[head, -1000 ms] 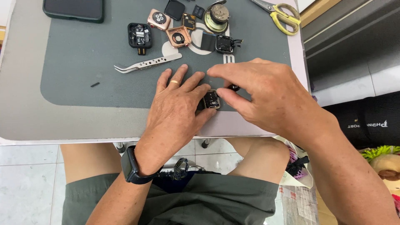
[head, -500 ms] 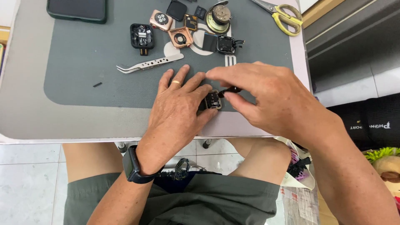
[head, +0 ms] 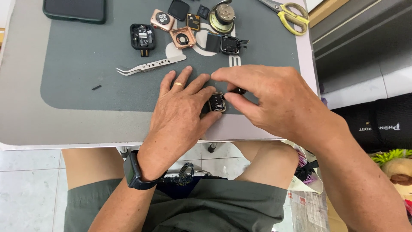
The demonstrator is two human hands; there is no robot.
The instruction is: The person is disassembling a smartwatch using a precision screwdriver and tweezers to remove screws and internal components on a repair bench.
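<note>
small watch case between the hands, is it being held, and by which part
Yes. The left hand pins the small watch case against the grey mat by its left side. The right hand pinches a small dark part at its upper right corner.

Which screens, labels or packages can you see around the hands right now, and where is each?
Phone: far left edge of the grey mat, dark rectangular screen, unlit.
Wristwatch: on the left wrist, dark band and face.
Black bag: on the floor at right, with white print.
Printed plastic package: on the floor by the right knee, pale and crumpled.
</note>
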